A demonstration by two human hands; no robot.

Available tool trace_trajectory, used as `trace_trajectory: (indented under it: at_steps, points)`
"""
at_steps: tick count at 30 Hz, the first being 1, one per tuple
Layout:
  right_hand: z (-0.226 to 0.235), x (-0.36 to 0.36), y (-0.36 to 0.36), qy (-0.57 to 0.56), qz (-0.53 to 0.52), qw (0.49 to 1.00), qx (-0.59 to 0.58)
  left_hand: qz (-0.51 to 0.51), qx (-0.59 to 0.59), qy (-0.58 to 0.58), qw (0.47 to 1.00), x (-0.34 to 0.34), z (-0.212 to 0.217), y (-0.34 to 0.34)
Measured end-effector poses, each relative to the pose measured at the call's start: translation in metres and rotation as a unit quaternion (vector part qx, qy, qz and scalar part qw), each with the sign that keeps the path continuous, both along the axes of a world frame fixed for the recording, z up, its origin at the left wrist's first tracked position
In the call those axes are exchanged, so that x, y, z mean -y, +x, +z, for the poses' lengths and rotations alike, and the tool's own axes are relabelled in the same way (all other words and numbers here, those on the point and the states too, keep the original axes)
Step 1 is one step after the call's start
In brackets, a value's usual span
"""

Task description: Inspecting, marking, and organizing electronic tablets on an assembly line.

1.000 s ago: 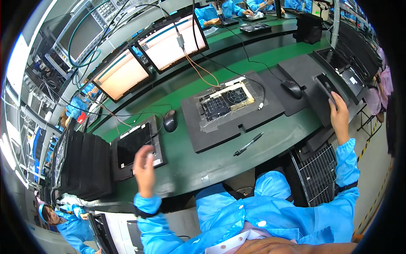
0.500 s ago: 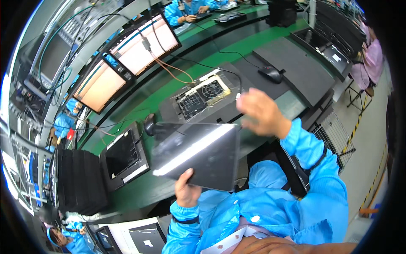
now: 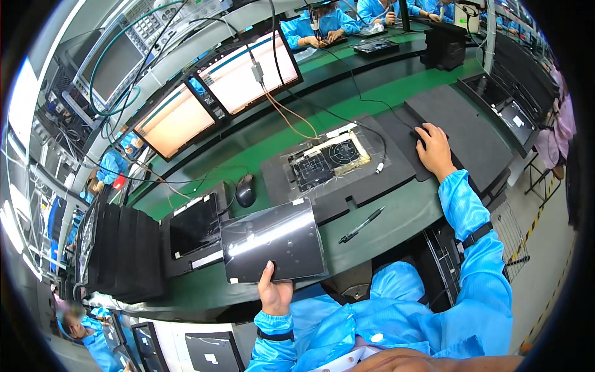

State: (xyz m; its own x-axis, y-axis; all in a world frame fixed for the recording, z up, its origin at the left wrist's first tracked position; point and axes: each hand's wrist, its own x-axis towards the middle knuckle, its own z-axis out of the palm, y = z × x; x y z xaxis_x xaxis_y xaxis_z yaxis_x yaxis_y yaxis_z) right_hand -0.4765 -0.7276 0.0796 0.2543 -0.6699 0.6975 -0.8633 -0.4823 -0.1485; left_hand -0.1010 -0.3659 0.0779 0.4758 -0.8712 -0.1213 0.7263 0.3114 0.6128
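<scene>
A flat, glossy dark screen panel [image 3: 276,245] with small white tabs at its edges is in my left hand [image 3: 276,294]. The thumb lies over its lower edge, and the fingers are hidden beneath. Farther right, my right hand [image 3: 436,152] curls over a black computer mouse, which it hides almost wholly, on the dark mat. Between the hands and farther back, a black test fixture [image 3: 313,170] with a round pattern and pale tape sits on a grey foam pad [image 3: 279,180]. A pen [image 3: 361,225] lies on the green bench in front of the pad.
Left of the panel stand a second mouse [image 3: 246,190], another dark screen in a tray [image 3: 195,226] and a tall stack of black foam trays [image 3: 127,254]. Two lit monitors [image 3: 254,68] rise behind. Cables cross the bench. Black trays [image 3: 502,111] lie far right; co-workers sit around.
My right hand has moved right, from beside the fixture onto the mouse. The panel in my left hand has turned and sits lower, and the pen has come into sight. The head view has shifted.
</scene>
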Motion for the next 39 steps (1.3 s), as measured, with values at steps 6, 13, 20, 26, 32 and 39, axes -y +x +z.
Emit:
trace_trajectory:
  at_steps: [6, 13, 20, 26, 32, 39]
  points:
    - [0.001, -0.001, 0.0, -0.007, -0.001, 1.0, 0.009, 0.008, -0.018, 0.043, 0.999, -0.001, -0.003, 0.002]
    - [-0.002, 0.003, 0.0, -0.01, -0.004, 1.0, -0.026, 0.016, -0.047, 0.053, 0.997, -0.013, 0.002, 0.019]
    - [-0.008, 0.012, -0.026, -0.026, -0.005, 0.999, -0.023, 0.11, 0.038, -0.009, 0.993, -0.041, 0.038, 0.099]
    - [-0.006, -0.047, -0.121, 0.167, -0.28, 0.922, -0.21, 0.178, 0.053, -0.012, 0.982, -0.104, 0.051, 0.119]
    - [0.009, -0.09, -0.168, 0.262, -0.107, 0.952, -0.113, 0.107, 0.025, 0.007, 0.994, -0.117, 0.05, 0.121]
    - [0.063, -0.14, -0.141, 0.362, -0.141, 0.912, -0.128, 0.014, 0.034, -0.06, 0.998, -0.084, 0.043, 0.072]
